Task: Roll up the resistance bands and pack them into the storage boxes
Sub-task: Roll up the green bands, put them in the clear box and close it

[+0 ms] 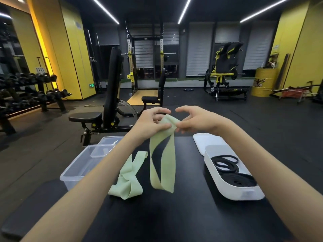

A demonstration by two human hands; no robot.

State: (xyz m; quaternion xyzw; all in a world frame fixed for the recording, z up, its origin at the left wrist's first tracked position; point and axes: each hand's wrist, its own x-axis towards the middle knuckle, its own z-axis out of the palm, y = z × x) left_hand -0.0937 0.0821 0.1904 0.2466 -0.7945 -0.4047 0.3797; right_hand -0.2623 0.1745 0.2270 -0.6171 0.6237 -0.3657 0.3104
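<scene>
While the band [162,163] hangs: the step in hand looks like the start of a roll; the top end is folded over between both hands and no coil shows yet.
Left hand [153,123]: thumb and fingers pinch the folded top end.
Right hand [195,121]: curled fingers grip the fold's right corner, thumb arched above it.
Band position: held up over the table [183,215], its loop dangling with a twist; whether the low end touches the table, I cannot tell.
Second band [127,182]: green, crumpled on the table just left of the hanging one.
Clear box [73,173]: at the table's left edge, a smaller clear tray [103,151] across its far end; no band seen inside.
White box [236,191]: on the right, holding coiled black bands [227,163], with a lid [206,140] behind it.
Next move: probably turning the fold over itself, keeping the edges aligned and the twist worked out as the slack comes up.
</scene>
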